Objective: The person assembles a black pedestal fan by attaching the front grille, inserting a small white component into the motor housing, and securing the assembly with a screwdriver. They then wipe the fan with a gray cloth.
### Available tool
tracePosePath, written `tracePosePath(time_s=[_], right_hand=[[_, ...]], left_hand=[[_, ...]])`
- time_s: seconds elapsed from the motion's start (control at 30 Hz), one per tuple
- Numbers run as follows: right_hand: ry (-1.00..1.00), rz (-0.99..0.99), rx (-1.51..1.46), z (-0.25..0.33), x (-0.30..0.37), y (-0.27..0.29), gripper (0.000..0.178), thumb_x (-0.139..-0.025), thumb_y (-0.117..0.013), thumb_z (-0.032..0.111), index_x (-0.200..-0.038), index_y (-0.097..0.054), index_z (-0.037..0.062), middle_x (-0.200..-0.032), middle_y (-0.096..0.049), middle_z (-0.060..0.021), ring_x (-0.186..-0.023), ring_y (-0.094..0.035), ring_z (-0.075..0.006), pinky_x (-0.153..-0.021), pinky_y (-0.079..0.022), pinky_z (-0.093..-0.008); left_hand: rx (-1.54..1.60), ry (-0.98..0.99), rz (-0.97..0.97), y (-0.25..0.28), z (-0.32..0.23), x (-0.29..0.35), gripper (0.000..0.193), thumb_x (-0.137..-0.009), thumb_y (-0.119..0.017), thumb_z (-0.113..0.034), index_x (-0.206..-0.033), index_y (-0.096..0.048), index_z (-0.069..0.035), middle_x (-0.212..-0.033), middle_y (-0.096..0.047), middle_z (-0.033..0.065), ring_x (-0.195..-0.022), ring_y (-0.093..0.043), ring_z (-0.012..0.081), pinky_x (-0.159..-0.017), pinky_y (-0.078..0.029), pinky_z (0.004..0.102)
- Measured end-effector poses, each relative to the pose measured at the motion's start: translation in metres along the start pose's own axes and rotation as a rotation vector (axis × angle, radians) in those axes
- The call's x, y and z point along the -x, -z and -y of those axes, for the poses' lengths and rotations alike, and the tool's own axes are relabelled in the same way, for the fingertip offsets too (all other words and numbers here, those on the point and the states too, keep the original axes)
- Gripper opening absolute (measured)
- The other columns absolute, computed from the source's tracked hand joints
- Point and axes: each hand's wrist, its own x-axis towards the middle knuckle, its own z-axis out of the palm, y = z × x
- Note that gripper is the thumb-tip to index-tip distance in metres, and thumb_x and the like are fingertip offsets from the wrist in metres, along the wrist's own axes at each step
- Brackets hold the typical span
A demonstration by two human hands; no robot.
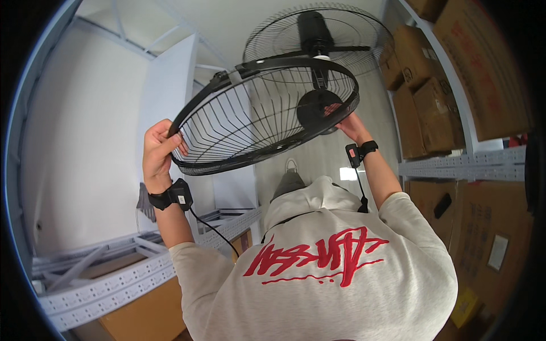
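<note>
Both my hands hold a black wire fan grille with a thick rim, tilted in front of my chest. My left hand is closed round the rim at its left end, thumb on the near side. At the right end my right hand grips the rim, its fingers partly hidden behind the wires. Beyond the grille stands a black pedestal fan. Its motor housing, a blade and a round wire guard show. Through the grille I see its stand and dark round base.
On the right, a metal shelf carries several cardboard boxes. To the left are a white panel and a low perforated shelf frame. A grey glove hangs near my left wrist. Pale floor runs between the shelves.
</note>
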Motion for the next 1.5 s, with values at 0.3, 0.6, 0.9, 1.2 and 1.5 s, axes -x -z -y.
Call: tracePosePath(time_s=[0.3, 0.6, 0.9, 1.2, 1.5], right_hand=[[0.363, -0.053, -0.499, 0.004, 0.062, 0.071, 0.033, -0.098, -0.065, 0.035, -0.118, -0.063, 0.0089, -0.122, -0.064, -0.008, -0.125, -0.055, -0.0286, -0.115, -0.039, -0.0467], [0.579, -0.276, -0.625, 0.019, 0.067, 0.1, 0.029, -0.098, -0.064, 0.034, -0.091, -0.053, 0.0069, -0.087, -0.051, -0.006, -0.093, -0.053, -0.0264, -0.115, -0.037, -0.0464], [0.715, -0.343, -0.584, 0.021, 0.044, 0.103, 0.033, -0.101, -0.058, 0.038, -0.108, -0.062, 0.0063, -0.101, -0.061, -0.0108, -0.11, -0.057, -0.0339, -0.117, -0.037, -0.0525], [0.572, -0.771, -0.671, 0.065, 0.006, 0.098, 0.036, -0.101, -0.058, 0.042, -0.116, -0.066, 0.0114, -0.118, -0.067, -0.0079, -0.121, -0.058, -0.033, -0.108, -0.042, -0.0514], [0.529, -0.745, -0.61, 0.102, -0.03, 0.111, 0.037, -0.101, -0.057, 0.044, -0.118, -0.066, 0.0127, -0.12, -0.066, -0.0071, -0.122, -0.058, -0.0319, -0.107, -0.042, -0.0513]], left_hand=[[0.09, 0.054, 0.274, -0.047, 0.036, -0.092, 0.028, -0.082, -0.083, -0.015, -0.084, -0.059, -0.001, -0.07, -0.066, 0.0099, -0.057, -0.067, 0.019, -0.055, -0.056, 0.0302], [0.212, 0.209, 0.53, -0.049, 0.065, -0.178, 0.018, -0.082, -0.078, -0.005, -0.083, -0.061, 0.002, -0.074, -0.071, 0.0165, -0.058, -0.07, 0.0228, -0.057, -0.058, 0.033], [0.179, 0.305, 0.699, -0.06, 0.063, -0.246, 0.012, -0.086, -0.074, 0.001, -0.087, -0.063, 0.003, -0.077, -0.072, 0.0144, -0.068, -0.073, 0.0228, -0.065, -0.061, 0.0337], [-0.009, 0.141, 0.603, -0.093, 0.037, -0.263, 0.011, -0.088, -0.076, 0.0, -0.091, -0.066, 0.003, -0.083, -0.072, 0.0078, -0.074, -0.07, 0.0148, -0.068, -0.055, 0.0258], [-0.343, -0.105, 0.58, -0.106, 0.021, -0.273, 0.025, -0.074, -0.089, -0.012, -0.089, -0.073, 0.0, -0.082, -0.056, 0.002, -0.075, -0.052, 0.0131, -0.067, -0.041, 0.0286]])
